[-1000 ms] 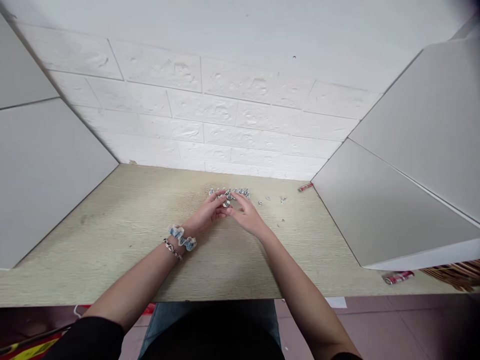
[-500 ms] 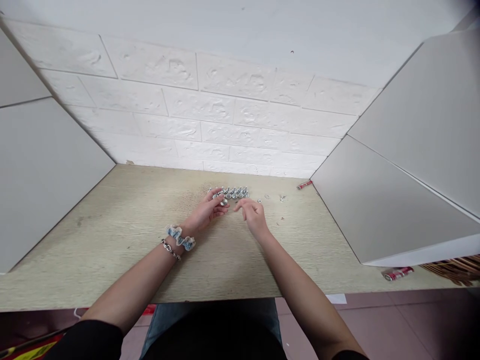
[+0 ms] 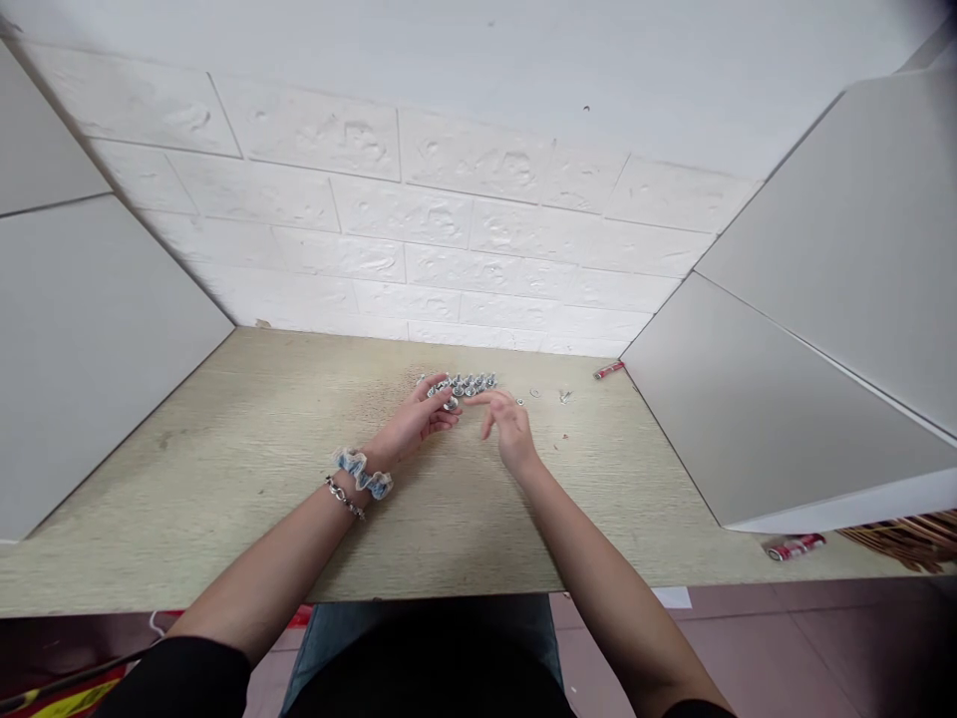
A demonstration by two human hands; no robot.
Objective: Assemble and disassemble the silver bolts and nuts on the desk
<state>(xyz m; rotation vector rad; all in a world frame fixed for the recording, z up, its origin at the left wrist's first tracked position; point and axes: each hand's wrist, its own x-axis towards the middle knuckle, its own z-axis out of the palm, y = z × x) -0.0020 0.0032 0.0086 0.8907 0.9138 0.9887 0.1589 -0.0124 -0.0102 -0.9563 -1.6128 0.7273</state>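
My left hand [image 3: 419, 417] is closed, thumb and fingers pinching a small silver bolt with a washer [image 3: 451, 404]. Just right of it, my right hand [image 3: 509, 424] has its index finger stretched toward that bolt and the thumb hanging apart, with nothing seen in its grasp. Whether the fingertip touches the bolt I cannot tell. Behind both hands, several silver bolts with washers [image 3: 478, 383] stand in close rows on the wooden table [image 3: 246, 449]. The left fingers hide part of those rows.
Right of my right hand lie a loose nut [image 3: 520, 402], a flat washer [image 3: 534, 393] and some loose screws [image 3: 566, 397]. One red battery [image 3: 609, 370] rests by the right panel [image 3: 807, 399], another red battery [image 3: 797, 547] near the front edge. A white brick-patterned wall [image 3: 441, 259] closes the back.
My right index finger has straightened and lifted a little, and the thumb has moved away from it. My left hand still holds the bolt, nearly unmoved.
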